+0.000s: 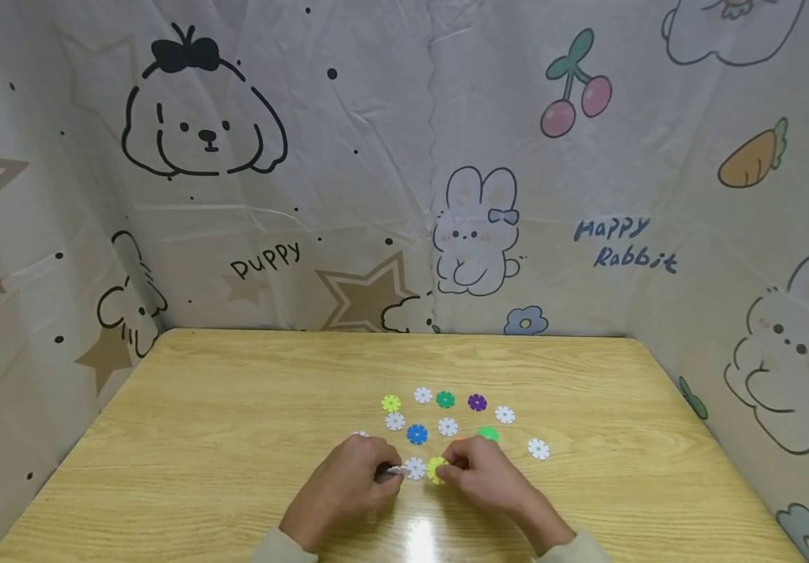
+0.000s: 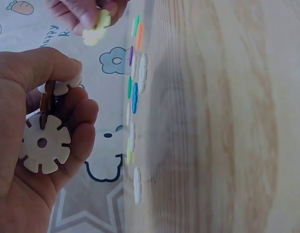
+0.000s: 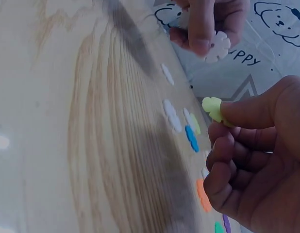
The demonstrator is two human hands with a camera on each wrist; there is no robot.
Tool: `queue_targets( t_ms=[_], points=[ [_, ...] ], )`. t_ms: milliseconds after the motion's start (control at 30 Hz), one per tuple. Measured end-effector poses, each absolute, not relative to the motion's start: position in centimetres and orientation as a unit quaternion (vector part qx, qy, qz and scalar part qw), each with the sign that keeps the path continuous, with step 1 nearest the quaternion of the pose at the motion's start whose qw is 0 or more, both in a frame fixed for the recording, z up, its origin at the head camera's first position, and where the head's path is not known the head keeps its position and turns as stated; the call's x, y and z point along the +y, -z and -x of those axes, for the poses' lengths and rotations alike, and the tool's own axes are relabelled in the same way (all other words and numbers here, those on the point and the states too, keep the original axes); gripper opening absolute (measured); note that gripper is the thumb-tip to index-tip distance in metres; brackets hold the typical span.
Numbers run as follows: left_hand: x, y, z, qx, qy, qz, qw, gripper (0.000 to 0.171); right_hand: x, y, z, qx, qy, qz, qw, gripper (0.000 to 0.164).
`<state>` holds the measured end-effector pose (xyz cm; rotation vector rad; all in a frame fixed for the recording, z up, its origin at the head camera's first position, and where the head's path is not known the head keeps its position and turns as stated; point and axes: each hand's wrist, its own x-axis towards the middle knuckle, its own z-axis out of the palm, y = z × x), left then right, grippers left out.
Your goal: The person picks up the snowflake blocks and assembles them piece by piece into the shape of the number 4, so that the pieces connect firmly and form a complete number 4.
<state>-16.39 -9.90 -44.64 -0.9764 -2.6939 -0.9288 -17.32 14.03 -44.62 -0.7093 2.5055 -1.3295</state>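
Note:
My left hand (image 1: 351, 477) holds a small joined piece of notched plastic snowflake discs. In the left wrist view a white disc (image 2: 45, 148) lies against its palm and fingers, linked to a brown disc (image 2: 47, 99) seen edge-on. Another white disc (image 2: 68, 86) sits by the thumb tip at the brown one's other end. Thumb and forefinger of my right hand (image 1: 485, 473) pinch a yellow disc (image 3: 213, 108), its notched edge sticking out beyond them. The two hands face each other low over the table, a narrow gap apart. Between them a white disc (image 1: 415, 467) shows in the head view.
Loose discs lie flat beyond the hands on the wooden table (image 1: 235, 407): blue (image 1: 416, 434), purple (image 1: 477, 402), green (image 1: 445, 399), light green (image 1: 488, 433), yellow (image 1: 390, 403), orange (image 3: 203, 195) and several white ones (image 1: 538, 449). A printed cloth (image 1: 348, 156) hangs behind the table.

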Motion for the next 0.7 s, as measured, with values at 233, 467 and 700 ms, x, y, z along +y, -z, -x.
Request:
queue_targets(
  t_ms=[233,467,700],
  points=[
    [-9.6,44.8,16.3,-0.896,0.298,0.321,0.076,0.012,13.3,44.1,17.0,0.834,0.482,0.235,0.127,0.019],
    [-9.5,44.8,16.2,-0.895,0.298,0.321,0.086,0.009,12.8,43.9,16.8,0.813,0.516,0.226,0.146,0.018],
    [-9.5,44.9,16.1,-0.893,0.292,0.327,0.105,0.008,12.6,43.9,16.8,0.808,0.528,0.212,0.154,0.018]
  ],
)
